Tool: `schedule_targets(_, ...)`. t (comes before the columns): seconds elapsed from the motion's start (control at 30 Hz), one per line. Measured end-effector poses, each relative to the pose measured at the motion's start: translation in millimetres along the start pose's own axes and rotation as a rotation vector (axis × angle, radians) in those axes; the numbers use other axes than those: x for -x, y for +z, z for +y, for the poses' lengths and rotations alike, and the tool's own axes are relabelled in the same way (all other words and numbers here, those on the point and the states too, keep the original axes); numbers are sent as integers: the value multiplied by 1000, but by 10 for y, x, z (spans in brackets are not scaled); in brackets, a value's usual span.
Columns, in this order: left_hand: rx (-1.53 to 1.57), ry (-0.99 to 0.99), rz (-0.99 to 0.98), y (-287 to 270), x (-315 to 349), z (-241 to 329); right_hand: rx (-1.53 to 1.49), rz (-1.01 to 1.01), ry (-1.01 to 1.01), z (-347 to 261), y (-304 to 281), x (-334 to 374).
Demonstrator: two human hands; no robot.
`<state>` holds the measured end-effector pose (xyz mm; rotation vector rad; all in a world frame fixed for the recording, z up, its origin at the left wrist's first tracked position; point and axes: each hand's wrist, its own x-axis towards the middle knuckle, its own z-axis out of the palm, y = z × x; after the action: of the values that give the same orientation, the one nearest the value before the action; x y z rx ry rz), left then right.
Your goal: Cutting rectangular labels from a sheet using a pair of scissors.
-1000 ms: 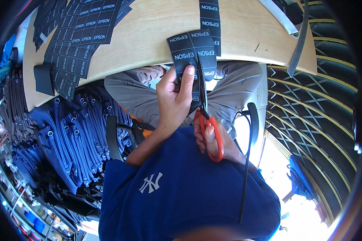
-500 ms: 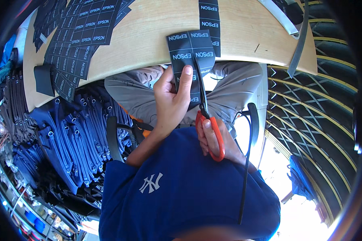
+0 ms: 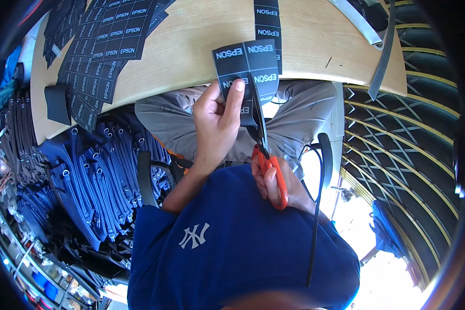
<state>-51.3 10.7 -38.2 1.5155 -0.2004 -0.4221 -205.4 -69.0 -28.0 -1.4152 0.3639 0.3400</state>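
My left hand (image 3: 218, 121) is closed on a black printed label sheet (image 3: 245, 62), its thumb pressed on the front. White lettering and thin lines divide the sheet into rectangles. In my right hand (image 3: 279, 181) is a pair of scissors (image 3: 274, 178) with orange handles, the blades pointing away from me and set around the sheet along the line between its two columns. The near part of the sheet is split along that line. Just beyond, a strip of the same black labels (image 3: 267, 26) lies on the table.
A wooden table (image 3: 201, 41) curves in front of my lap. Overlapping black label sheets (image 3: 103, 46) cover its left side, some past the edge. At right lie a white strip (image 3: 359, 23) and a dark strap (image 3: 385, 57). Blue straps with metal rings (image 3: 98, 181) hang at left.
The scissors blades have moved slightly nearer to me and closed somewhat on the sheet. My left hand and the sheet have shifted a little, and the sheet's right column lifts away.
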Motion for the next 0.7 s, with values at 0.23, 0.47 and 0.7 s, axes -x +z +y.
schedule_targets(0.23, -4, 1, -31, 3, 55, 13, 5, 16, -80, 67, 18, -34)
schedule_targets(0.47, -12, 18, -43, 18, 53, 14, -65, 32, 21, 41, 62, -37)
schedule_targets(0.7, 1, 36, -27, 10, 57, -3, -87, 58, 74, -19, 68, -47)
